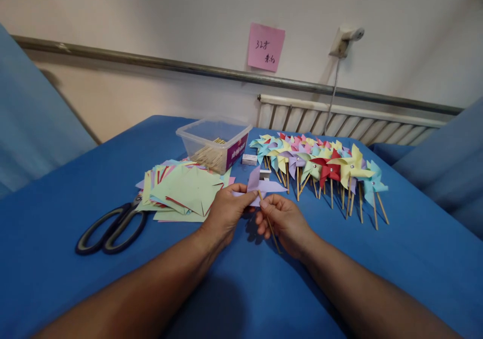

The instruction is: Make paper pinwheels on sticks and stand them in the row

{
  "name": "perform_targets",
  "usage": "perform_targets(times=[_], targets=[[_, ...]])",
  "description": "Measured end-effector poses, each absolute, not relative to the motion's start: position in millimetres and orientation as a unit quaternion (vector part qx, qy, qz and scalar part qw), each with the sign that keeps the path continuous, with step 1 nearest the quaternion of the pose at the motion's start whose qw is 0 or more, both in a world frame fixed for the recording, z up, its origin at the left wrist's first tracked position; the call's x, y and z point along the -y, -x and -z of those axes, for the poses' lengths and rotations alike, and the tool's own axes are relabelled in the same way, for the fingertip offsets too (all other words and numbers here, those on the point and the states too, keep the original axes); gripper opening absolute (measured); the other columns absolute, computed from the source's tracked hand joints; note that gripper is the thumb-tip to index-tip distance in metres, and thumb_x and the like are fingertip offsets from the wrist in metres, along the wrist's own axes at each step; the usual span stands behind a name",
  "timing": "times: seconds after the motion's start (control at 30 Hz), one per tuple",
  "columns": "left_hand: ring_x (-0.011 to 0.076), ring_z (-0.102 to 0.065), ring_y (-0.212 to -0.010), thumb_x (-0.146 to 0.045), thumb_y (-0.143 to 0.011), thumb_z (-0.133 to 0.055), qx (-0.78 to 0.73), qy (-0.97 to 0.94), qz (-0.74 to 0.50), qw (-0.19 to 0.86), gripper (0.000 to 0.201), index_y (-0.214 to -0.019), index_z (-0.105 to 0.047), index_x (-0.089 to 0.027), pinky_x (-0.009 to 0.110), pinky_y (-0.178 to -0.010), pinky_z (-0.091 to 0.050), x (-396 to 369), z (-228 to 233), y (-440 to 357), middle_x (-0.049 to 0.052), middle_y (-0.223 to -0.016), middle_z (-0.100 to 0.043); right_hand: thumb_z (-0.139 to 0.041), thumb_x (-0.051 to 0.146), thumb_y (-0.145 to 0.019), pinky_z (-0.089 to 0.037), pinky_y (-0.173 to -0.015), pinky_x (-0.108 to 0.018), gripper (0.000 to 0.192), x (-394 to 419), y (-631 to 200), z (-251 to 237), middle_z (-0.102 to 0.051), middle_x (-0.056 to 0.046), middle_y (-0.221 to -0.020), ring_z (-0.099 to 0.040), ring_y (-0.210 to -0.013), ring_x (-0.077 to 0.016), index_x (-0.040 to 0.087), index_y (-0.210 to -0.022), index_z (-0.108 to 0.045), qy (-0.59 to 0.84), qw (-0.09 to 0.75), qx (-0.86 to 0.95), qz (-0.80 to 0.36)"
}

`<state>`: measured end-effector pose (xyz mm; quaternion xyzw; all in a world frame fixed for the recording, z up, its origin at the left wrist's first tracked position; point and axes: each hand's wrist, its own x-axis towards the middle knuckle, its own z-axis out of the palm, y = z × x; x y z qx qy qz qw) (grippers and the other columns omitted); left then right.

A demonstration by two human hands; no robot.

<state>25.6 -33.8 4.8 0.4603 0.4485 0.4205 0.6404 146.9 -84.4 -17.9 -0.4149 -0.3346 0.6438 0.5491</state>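
Note:
Between my hands is a light purple paper pinwheel (269, 185) with a thin wooden stick (270, 228) slanting down toward me. My left hand (230, 205) pinches the paper near its centre, where the top of the stick lies. The fingers of my right hand (283, 218) are closed around the upper part of the stick. Whether a pin joins paper and stick is hidden. A small white box (249, 159) lies just beyond, and a second small box (265, 174) is partly covered by the pinwheel.
Left of my hands lies a pile of cut coloured paper (184, 188), with black-handled scissors (113, 228) beside it. Behind stands a clear plastic tub (188, 135) of wooden sticks. Many finished pinwheels (332, 170) lie to the right on the blue-covered table (415, 258). A radiator (302, 117) is behind.

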Motion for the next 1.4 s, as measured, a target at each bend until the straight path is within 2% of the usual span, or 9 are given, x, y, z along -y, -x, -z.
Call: perform_targets(times=[0.27, 0.93, 1.17, 1.4], targets=[[0.0107, -0.054, -0.045, -0.030, -0.058, -0.077, -0.471, -0.467, -0.413, 0.624, 0.028, -0.072, -0.056, -0.016, 0.022, -0.046, -0.041, 34, -6, -26, -0.002, -0.053, -0.058, -0.074, 0.046, -0.069, -0.040, -0.035, -0.014, 0.037, 83, -148, 21, -0.065, 0.002, -0.055, -0.057, -0.039, -0.0082, 0.016, -0.071, -0.052, 0.425, 0.552, 0.334, -0.635], [0.0124, -0.053, -0.047, -0.032, -0.060, -0.073, -0.490, -0.526, -0.405, 0.565, 0.023, -0.069, -0.059, -0.016, 0.022, -0.044, -0.039, 33, -5, -25, 0.000, -0.051, -0.059, -0.079, 0.039, -0.065, -0.035, -0.033, -0.012, 0.035, 83, -151, 20, -0.066, 0.001, -0.056, -0.059, -0.041, -0.0084, 0.015, -0.069, -0.054, 0.434, 0.536, 0.313, -0.653], [0.0115, -0.053, -0.046, -0.032, -0.059, -0.074, -0.488, -0.516, -0.410, 0.573, 0.024, -0.069, -0.059, -0.015, 0.021, -0.046, -0.040, 33, -5, -25, 0.000, -0.053, -0.061, -0.079, 0.037, -0.065, -0.020, -0.032, -0.013, 0.034, 86, -149, 16, -0.062, 0.002, -0.056, -0.040, -0.035, -0.0017, 0.015, -0.067, -0.053, 0.416, 0.552, 0.289, -0.662], [0.0105, -0.052, -0.047, -0.034, -0.058, -0.076, -0.480, -0.506, -0.416, 0.583, 0.029, -0.071, -0.058, -0.015, 0.021, -0.046, -0.040, 32, -4, -26, -0.001, -0.053, -0.059, -0.079, 0.034, -0.068, -0.019, -0.035, -0.013, 0.031, 89, -149, 10, -0.058, 0.002, -0.061, -0.037, -0.041, -0.0013, 0.014, -0.069, -0.055, 0.369, 0.547, 0.238, -0.713]])
